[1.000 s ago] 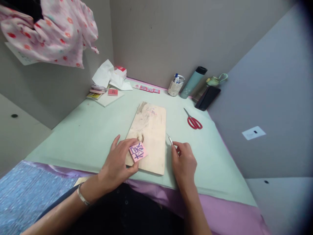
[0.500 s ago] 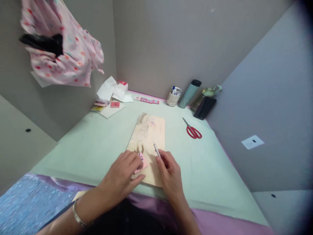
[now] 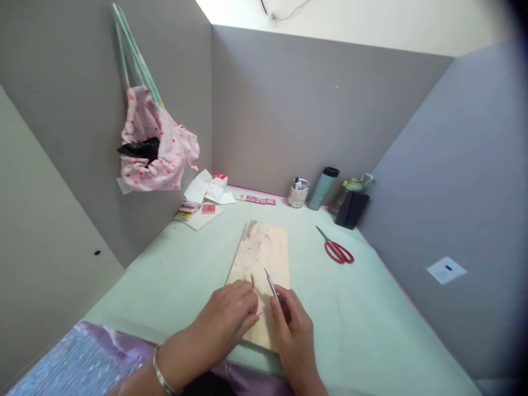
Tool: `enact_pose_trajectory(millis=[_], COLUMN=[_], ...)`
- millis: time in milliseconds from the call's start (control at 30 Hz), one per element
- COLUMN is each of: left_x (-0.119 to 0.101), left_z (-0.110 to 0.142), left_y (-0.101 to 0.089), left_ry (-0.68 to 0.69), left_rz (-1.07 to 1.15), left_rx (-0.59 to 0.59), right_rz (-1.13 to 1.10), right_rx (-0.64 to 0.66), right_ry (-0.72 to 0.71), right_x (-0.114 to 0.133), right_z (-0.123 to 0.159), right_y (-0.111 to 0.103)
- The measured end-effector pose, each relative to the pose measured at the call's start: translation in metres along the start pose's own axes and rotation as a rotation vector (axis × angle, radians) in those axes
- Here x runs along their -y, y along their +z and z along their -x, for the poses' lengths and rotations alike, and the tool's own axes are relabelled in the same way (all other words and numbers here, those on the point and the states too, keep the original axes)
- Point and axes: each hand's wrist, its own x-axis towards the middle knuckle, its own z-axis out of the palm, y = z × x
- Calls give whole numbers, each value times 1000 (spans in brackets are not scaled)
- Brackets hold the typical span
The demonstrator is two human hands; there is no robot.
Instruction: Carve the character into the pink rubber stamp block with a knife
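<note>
My right hand (image 3: 293, 316) is closed around a slim silver craft knife (image 3: 271, 286), its thin tip pointing up and away over the wooden board (image 3: 270, 258). My left hand (image 3: 233, 308) is curled over a small pink piece (image 3: 259, 310), and only a corner of it shows by the thumb. The rest of that piece is hidden under the fingers. Beneath both hands lies the board, with dark and purple smudges at its far end. The knife tip is apart from the pink piece.
Red-handled scissors (image 3: 335, 246) lie right of the board. Along the back stand a pen tin (image 3: 298, 193), a teal bottle (image 3: 324, 188) and a black phone-like object (image 3: 352, 209). Papers and small blocks (image 3: 202, 209) sit back left. A spotted pink bag (image 3: 160, 159) hangs on the left partition.
The view has tilted up, so everything sits lower in the picture. My left hand has closed further over the pink piece, covering its marked face. The knife stays in my right hand.
</note>
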Motion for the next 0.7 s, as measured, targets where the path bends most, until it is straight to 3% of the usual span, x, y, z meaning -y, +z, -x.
enact_pose_trajectory(millis=[367, 700], left_x=[15, 37], left_z=[0, -6], left_y=[6, -16], left_ry=[55, -137], left_rz=[123, 454], left_rx=[2, -145], right_rz=[-34, -24], right_rx=[-4, 10], right_ry=[31, 97], right_x=[2, 1], right_z=[0, 2], right_y=[1, 1])
